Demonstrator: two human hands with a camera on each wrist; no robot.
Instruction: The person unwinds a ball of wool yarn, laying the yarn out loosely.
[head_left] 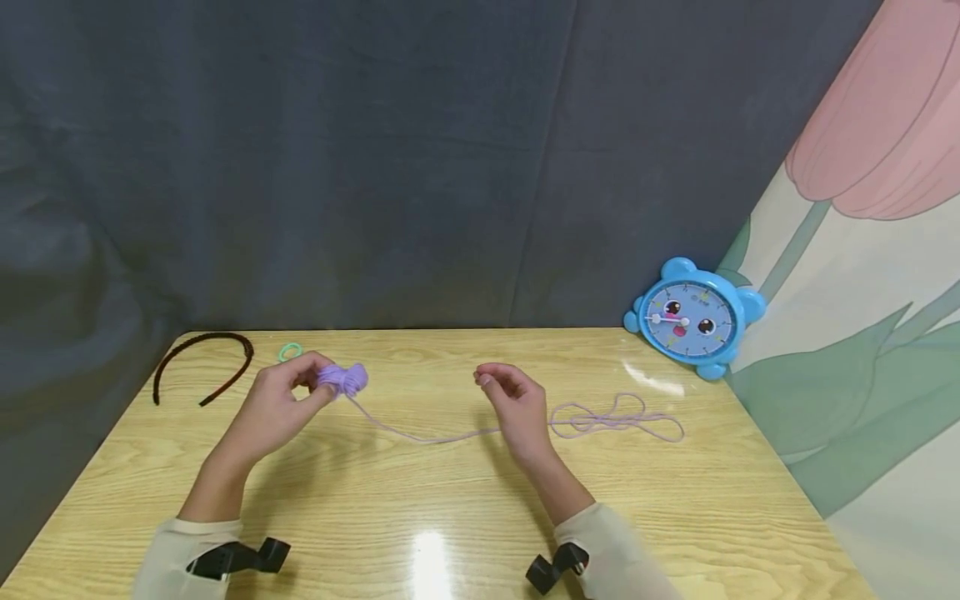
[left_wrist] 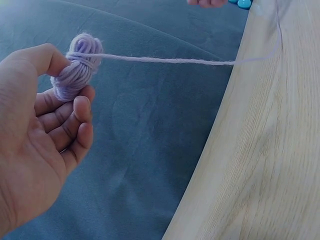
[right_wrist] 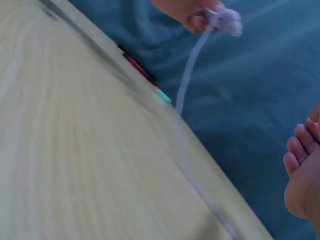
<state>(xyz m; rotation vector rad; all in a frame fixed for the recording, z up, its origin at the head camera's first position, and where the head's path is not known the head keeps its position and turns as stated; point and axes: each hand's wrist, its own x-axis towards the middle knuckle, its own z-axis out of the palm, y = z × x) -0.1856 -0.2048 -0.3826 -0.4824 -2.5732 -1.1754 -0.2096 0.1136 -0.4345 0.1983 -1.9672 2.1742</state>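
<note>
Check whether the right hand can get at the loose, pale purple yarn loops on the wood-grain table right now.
Probably yes. The right hand appears to hold nothing, and the pale purple yarn loops lie close by on the wood-grain table, with nothing seen on top of them.

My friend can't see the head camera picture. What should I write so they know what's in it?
A person's left hand holds a bundle of purple yarn over a wooden table, its strand trailing past the right hand to loose loops. Also shown: a dark headband and green ring on the left, a blue clock on the right.
</note>
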